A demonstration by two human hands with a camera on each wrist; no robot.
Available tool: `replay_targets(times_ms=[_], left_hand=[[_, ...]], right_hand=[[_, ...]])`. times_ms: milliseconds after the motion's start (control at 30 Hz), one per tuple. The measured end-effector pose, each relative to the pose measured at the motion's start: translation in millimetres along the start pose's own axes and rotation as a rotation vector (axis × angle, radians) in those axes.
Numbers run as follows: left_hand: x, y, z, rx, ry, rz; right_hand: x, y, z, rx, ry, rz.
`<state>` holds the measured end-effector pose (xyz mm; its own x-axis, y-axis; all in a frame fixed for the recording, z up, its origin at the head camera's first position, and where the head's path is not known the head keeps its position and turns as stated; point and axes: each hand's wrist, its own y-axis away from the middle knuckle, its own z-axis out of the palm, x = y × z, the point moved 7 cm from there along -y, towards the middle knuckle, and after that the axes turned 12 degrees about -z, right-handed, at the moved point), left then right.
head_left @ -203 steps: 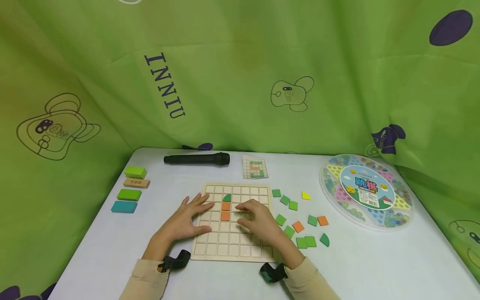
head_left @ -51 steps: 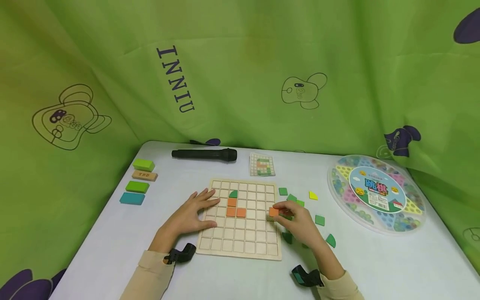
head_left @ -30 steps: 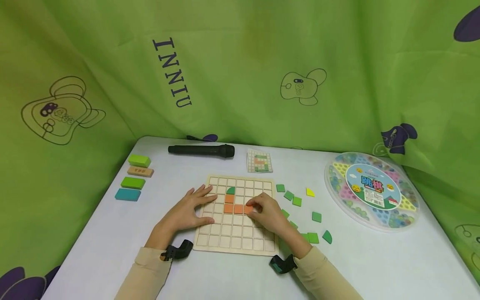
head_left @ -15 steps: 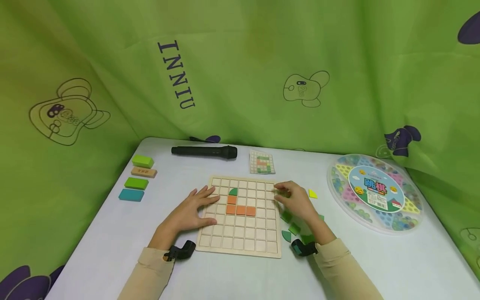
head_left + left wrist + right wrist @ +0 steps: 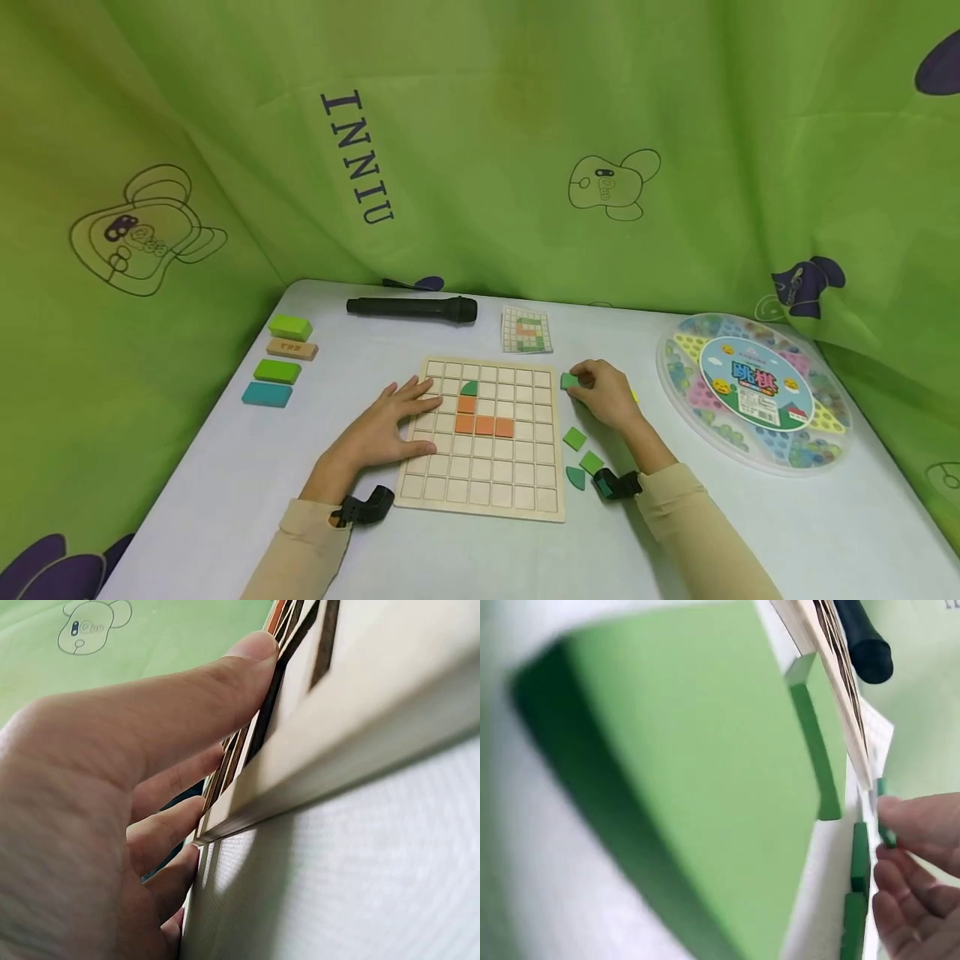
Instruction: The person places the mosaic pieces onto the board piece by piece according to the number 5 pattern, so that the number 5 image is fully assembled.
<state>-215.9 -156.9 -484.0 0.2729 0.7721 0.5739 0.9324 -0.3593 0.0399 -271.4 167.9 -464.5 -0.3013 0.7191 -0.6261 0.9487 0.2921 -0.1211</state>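
On the left edge of a wooden grid board (image 5: 438, 462) rests my left hand (image 5: 382, 423), its fingers spread and straight. In the left wrist view the thumb (image 5: 202, 697) lies on the board's rim. The board bears a green quarter-round tile (image 5: 469, 388) above several orange square tiles (image 5: 484, 426) laid in an L. Just beyond the board's right edge, my right hand (image 5: 607, 395) pinches a green square tile (image 5: 568, 381) between thumb and fingers; the right wrist view shows this green tile (image 5: 886, 829) too.
Green tiles (image 5: 574, 438) and a quarter-round (image 5: 576, 477) lie right of the board; the right hand hides others. A yellow piece (image 5: 634, 397) peeks out behind it. Around stand a pattern card (image 5: 527, 330), black microphone (image 5: 412, 310), blocks (image 5: 277, 371) and a round Chinese checkers box (image 5: 753, 392).
Two more orange squares now lie on the board, extending the row rightward. My right hand let go of the last one, moved right and took hold of a green square tile. The left hand stayed.
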Motion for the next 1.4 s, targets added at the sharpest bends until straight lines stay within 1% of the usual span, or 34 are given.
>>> replay_targets(times_ms=[100,200,267,367,567,667,800,967,1067,1167,1267,1400], left_hand=[[0.3,-0.2,-0.4,-0.001,-0.011,-0.004],[0.5,-0.2,-1.4,0.007,-0.021,-0.002],[0.2,-0.4,-1.0,0.014,-0.024,0.002],[0.1,-0.6,0.2,0.016,-0.013,0.004],[0.7,-1.5,3.1,0.002,0.014,0.008],[-0.1,-1.9,4.8,-0.008,0.013,0.004],[-1.3,-1.5,4.3,-0.018,0.005,-0.017],[-2.2,-0.8,0.3,0.0,-0.015,-0.035],[-2.7,0.2,-0.1,0.0,-0.008,-0.04],[-2.3,2.1,0.2,-0.004,0.009,-0.035],[-0.5,2.6,0.4,0.001,0.01,-0.016],[1.9,1.1,0.1,0.007,-0.004,0.002]], right_hand=[[-9.3,-0.7,-0.8,0.035,-0.02,-0.038],[-26.2,-4.9,1.7,0.062,-0.067,-0.102],[-38.9,-8.6,7.1,0.061,-0.1,-0.138],[-55.5,-14.1,20.7,0.024,-0.127,-0.177],[-78.0,-24.9,54.6,-0.096,-0.143,-0.214],[-83.3,-29.8,67.4,-0.136,-0.101,-0.245],[-87.6,-35.5,75.7,-0.149,-0.033,-0.278],[-93.7,-39.0,77.6,-0.15,-0.01,-0.316],[-93.3,-37.7,78.1,-0.164,-0.024,-0.311],[-90.2,-32.3,74.6,-0.161,-0.065,-0.282],[-84.3,-23.4,63.1,-0.121,-0.126,-0.242],[-67.0,-5.6,37.5,-0.032,-0.181,-0.179]])
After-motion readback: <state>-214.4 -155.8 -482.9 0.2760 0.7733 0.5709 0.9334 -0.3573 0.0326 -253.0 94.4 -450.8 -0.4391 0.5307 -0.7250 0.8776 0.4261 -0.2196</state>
